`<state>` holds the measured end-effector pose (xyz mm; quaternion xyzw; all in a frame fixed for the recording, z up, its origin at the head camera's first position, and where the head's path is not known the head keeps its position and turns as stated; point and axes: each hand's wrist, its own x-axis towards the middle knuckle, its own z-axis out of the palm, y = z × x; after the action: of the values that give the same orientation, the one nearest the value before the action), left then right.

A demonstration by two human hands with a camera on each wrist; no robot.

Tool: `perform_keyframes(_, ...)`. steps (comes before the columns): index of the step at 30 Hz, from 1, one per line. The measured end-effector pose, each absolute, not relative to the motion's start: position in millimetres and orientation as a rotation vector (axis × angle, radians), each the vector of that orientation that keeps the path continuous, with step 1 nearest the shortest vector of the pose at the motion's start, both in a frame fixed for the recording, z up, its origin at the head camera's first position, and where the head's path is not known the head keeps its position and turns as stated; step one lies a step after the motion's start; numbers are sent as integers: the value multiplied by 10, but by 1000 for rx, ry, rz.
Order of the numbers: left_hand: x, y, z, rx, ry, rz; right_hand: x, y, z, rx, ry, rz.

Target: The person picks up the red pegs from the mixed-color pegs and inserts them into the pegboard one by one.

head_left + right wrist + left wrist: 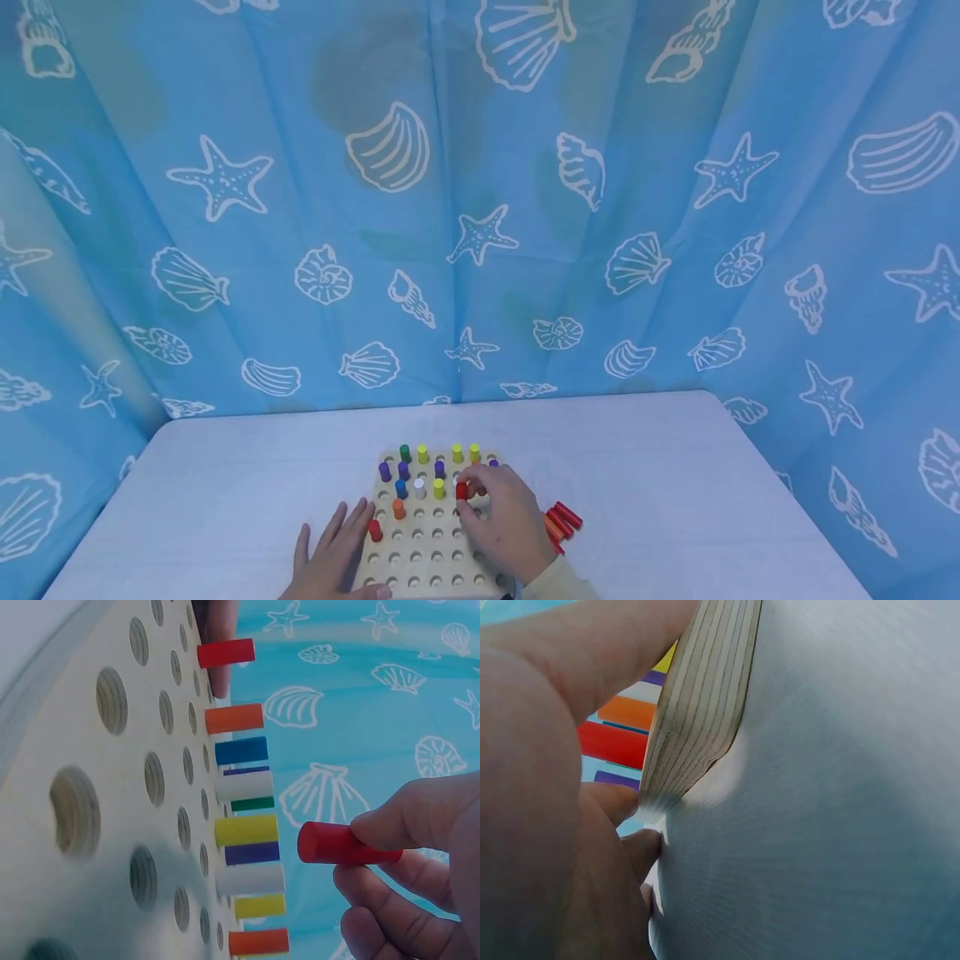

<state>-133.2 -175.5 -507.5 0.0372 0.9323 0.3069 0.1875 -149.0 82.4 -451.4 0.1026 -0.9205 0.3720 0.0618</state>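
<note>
A wooden board [427, 546] with rows of round holes lies on the table. My left hand [335, 550] rests along its left side, fingers extended and spread, with the thumb at the front edge. Between thumb and fingertips, my right hand [510, 521] pinches a red peg [322, 842]. That peg is held apart from the board's face, its free end toward the holes in the right wrist view. Pegs stand in the back rows, among them a green peg [405, 453], a blue peg [401, 489] and an orange peg [398, 508]. Another red peg [375, 530] stands near my left fingers.
Several loose red and orange pegs [567, 515] lie right of the board, partly behind my right hand. A white cloth [675, 492] covers the table. Behind it hangs a blue curtain [510, 292] printed with shells and starfish.
</note>
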Motion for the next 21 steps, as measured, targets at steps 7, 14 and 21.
perform_keyframes(7, -1313, -1731, -5069, 105, 2637, 848, -1470, 733, -4535, 293, -2820, 1132)
perform_keyframes(14, -1305, -1717, -5056, 112, 2652, 818, -1454, 639, -4535, 283, -2859, 1126)
perform_keyframes(21, -1316, -1722, -5087, 96, 2667, 786, -1461, 580, -4542, 356, -2869, 1120)
